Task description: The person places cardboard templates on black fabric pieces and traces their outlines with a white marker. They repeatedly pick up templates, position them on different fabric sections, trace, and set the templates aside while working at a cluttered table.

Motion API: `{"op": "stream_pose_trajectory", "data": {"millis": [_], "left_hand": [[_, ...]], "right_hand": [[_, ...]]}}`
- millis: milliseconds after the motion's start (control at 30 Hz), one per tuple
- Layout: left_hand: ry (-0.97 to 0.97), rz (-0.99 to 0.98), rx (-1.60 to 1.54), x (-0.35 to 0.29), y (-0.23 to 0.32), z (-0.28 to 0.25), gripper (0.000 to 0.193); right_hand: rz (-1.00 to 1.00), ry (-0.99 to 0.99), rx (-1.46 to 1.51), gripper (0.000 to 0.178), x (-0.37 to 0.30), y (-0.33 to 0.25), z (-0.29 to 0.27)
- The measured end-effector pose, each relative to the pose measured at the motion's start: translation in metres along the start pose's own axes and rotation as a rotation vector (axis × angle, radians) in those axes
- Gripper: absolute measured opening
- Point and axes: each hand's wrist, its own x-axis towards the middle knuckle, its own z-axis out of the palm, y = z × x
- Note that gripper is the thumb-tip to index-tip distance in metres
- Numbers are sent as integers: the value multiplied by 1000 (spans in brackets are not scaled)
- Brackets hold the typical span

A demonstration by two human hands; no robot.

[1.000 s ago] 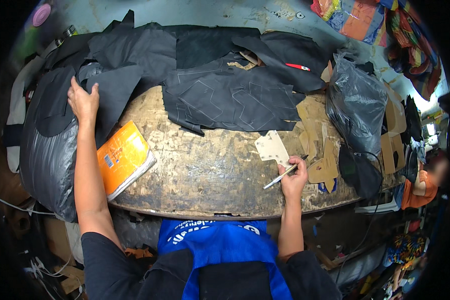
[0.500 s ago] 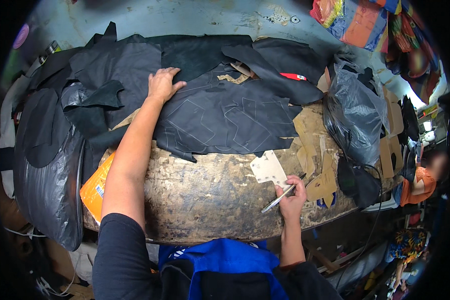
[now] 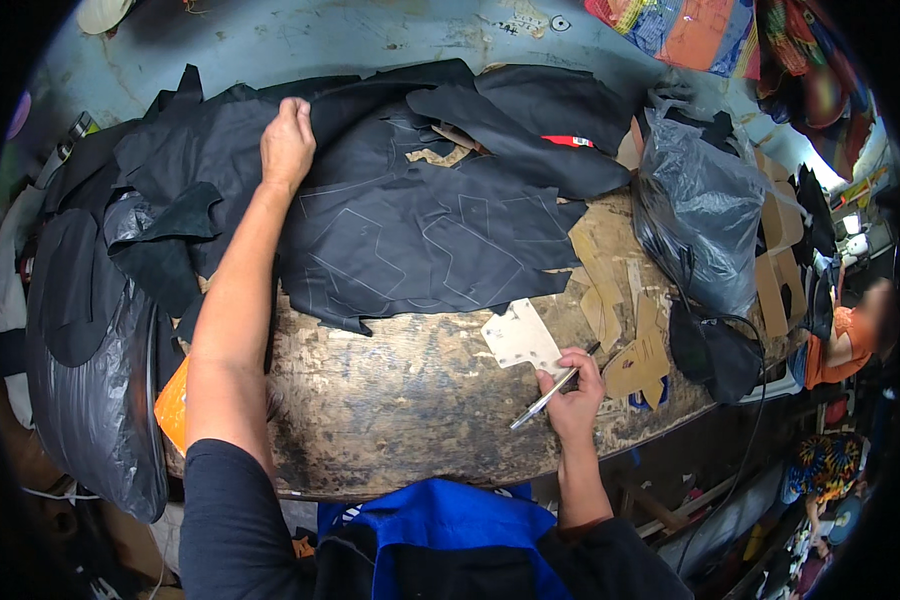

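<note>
left hand (image 3: 287, 145) has fingers pinching a plain black sheet (image 3: 365, 98) at far side of desk (image 3: 400, 430), right hand (image 3: 575, 395) fingers pinching pen (image 3: 538, 409) and pale card (image 3: 522, 335), just beside marked black sheet (image 3: 410, 250)

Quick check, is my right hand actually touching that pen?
Touching. The head view shows the right hand closed around the pen, whose shaft passes through the grip and sticks out toward the picture's lower left.
</note>
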Motion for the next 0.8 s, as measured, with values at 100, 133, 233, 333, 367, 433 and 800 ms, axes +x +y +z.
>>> {"op": "stream_pose_trajectory", "data": {"millis": [100, 133, 233, 333, 367, 433, 800], "left_hand": [[-46, 143, 18, 28, 18, -24, 21], [-98, 163, -15, 40, 25, -35, 22], [-292, 192, 87, 65, 49, -73, 52], [-456, 192, 31, 87, 66, -115, 47], [-452, 109, -63, 91, 70, -128, 43], [-505, -95, -397, 95, 75, -153, 31], [-670, -180, -1072, 44, 90, -266, 31]], "right_hand": [[18, -23, -1, 32, 0, 0, -1], [17, -21, 1, 32, 0, 0, -1], [14, -20, -1, 31, -1, 2, -2], [5, -15, -8, 31, -1, 4, -1], [1, -10, -8, 31, -1, 5, -1], [-36, 16, -35, 31, -1, 6, 0], [-286, 101, -336, 34, 1, -23, 3]]}}
